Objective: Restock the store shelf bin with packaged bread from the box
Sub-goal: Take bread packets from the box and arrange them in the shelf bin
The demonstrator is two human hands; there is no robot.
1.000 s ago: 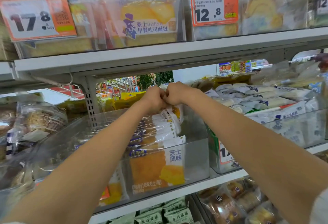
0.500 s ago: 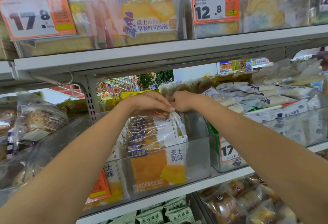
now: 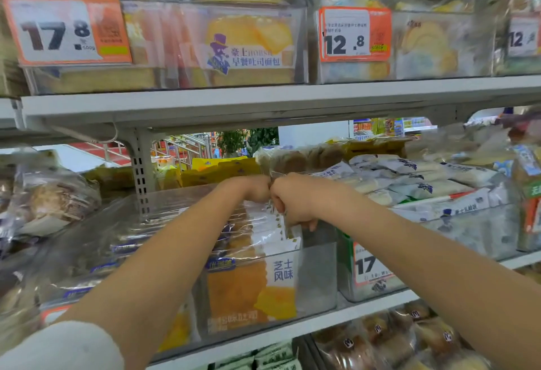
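1. Nearest the camera, two bare forearms reach forward over the middle shelf [image 3: 263, 337], a white sleeve [image 3: 58, 346] at the near left.
2. Under them stands the clear shelf bin [image 3: 317, 276], holding a row of packaged bread [image 3: 251, 287] stood on edge; the front pack shows an orange face with a white label. The box named in the task is not in view.
3. Over the far end of that row the left hand [image 3: 254, 189] and right hand [image 3: 292, 201] meet knuckle to knuckle. Both are clenched, and they seem to pinch the top seams of the rear packs, though the exact film each one holds is too blurred to tell.
4. Risk, as I judge it: pulling hard on thin seams could tear a wrapper, or tip the upright row forward against the bin's front wall. Pressing down could squash the soft loaves.
5. To the right sits a neighbouring bin of white-wrapped bread [image 3: 424, 191] with a price tag [image 3: 369, 267]; to the left, bagged buns [image 3: 52, 199].
6. Farther up, the white upper shelf [image 3: 292, 100] carries toast bread in clear bins behind orange price cards [image 3: 67, 30].
7. Beyond the gap between the shelves, more store aisles and a green plant [image 3: 248, 141] show.
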